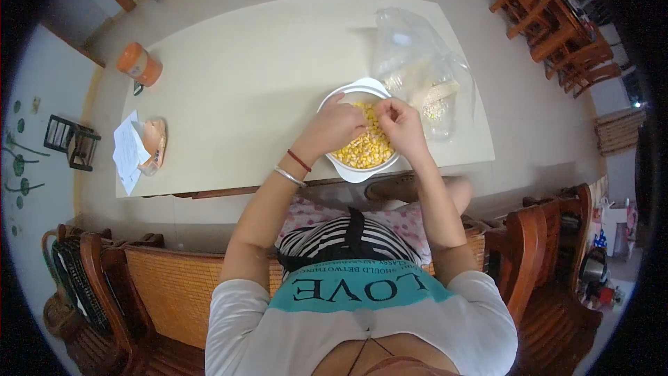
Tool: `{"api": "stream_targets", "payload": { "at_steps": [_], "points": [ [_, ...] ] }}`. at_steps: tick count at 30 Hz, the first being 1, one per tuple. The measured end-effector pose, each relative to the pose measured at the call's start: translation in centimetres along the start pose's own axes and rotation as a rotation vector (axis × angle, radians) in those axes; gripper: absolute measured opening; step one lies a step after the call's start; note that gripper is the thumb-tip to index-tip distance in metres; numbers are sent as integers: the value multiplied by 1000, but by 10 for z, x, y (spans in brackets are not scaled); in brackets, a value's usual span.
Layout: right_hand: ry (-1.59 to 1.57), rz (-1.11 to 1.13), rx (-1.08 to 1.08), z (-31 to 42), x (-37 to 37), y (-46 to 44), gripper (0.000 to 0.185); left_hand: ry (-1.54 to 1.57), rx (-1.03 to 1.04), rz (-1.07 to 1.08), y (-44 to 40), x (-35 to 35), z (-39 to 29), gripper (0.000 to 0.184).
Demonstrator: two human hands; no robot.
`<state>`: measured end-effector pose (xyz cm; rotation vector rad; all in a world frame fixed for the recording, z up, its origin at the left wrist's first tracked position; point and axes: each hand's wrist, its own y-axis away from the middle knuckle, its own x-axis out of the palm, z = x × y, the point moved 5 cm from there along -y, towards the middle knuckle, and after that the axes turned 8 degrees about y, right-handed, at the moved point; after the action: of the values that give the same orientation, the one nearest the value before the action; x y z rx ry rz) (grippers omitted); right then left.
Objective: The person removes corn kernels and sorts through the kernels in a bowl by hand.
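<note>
A white bowl (358, 175) with two side handles stands at the table's near edge, holding many yellow corn kernels (365, 152). My left hand (334, 127) reaches over the bowl's left side with its fingers curled above the kernels. What it holds, if anything, is hidden. Over the bowl's right rim, my right hand (402, 124) has its thumb and fingertips pinched together. Anything between them is too small to make out. Just right of the bowl lies a clear plastic bag (410, 38), with pale pieces that look like corn cobs (440, 92) in or on it.
The pale table (243, 97) carries an orange jar (139, 64) at far left, with papers (129, 153) and an open food packet (154, 143) nearer. Wooden chairs (550, 14) stand at the far right. A wooden bench (177, 285) with woven backing is behind me.
</note>
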<state>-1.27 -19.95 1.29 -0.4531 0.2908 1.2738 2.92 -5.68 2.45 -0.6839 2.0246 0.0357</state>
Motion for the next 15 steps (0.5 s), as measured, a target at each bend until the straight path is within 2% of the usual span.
{"api": "stream_targets", "payload": {
  "at_steps": [1, 6, 7, 10, 15],
  "points": [
    [94, 31, -10, 3, 2, 2, 10, 34, 6, -60, 1, -4, -1, 9],
    [117, 150, 6, 7, 5, -1, 14, 75, 58, -267, 6, -14, -4, 9],
    [112, 176, 6, 6, 6, -2, 14, 62, 62, -279, 6, -15, -5, 10],
    [-13, 254, 191, 8, 10, -2, 10, 16, 79, -314, 7, -18, -8, 9],
    [-112, 298, 212, 1, 16, -6, 11, -44, 108, -349, 7, -18, -11, 8]
  ]
}}
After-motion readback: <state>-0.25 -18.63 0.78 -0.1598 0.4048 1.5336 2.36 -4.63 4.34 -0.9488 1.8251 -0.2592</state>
